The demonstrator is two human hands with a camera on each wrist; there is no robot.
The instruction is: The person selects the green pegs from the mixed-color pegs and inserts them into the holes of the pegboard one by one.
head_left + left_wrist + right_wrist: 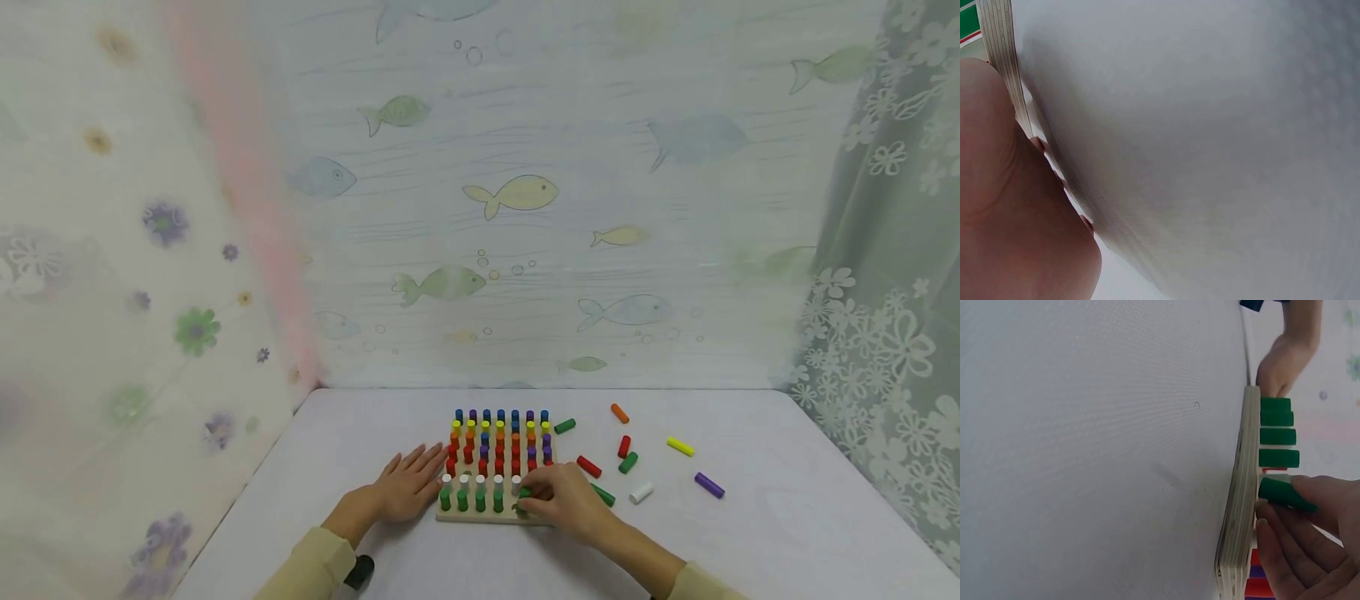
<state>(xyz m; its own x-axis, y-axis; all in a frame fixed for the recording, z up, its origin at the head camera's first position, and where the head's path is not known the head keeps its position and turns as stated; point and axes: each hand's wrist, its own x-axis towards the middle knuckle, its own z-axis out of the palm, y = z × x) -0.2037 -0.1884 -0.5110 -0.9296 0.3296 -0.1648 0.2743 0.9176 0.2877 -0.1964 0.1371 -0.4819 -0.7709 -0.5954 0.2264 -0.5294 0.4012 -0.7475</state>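
Note:
A wooden pegboard (487, 517) lies on the table, bearing rows of upright pegs in blue, yellow, orange, red, white and green. Over its front row, right of several standing green pegs (480, 501), my right hand (570, 502) pinches a green peg (1284, 492) between thumb and fingers. In the right wrist view that peg is tilted, its lower end close to the board. My left hand (408, 485) lies flat with fingers extended at the board's left edge; the left wrist view shows part of this hand (1016, 206) against the board's side (1002, 56).
Loose pegs are scattered right of the board: a white peg (641, 492), a purple peg (708, 485), a yellow peg (681, 447), an orange peg (619, 413), and several red and green ones. A fish-patterned curtain (525, 250) hangs behind the table.

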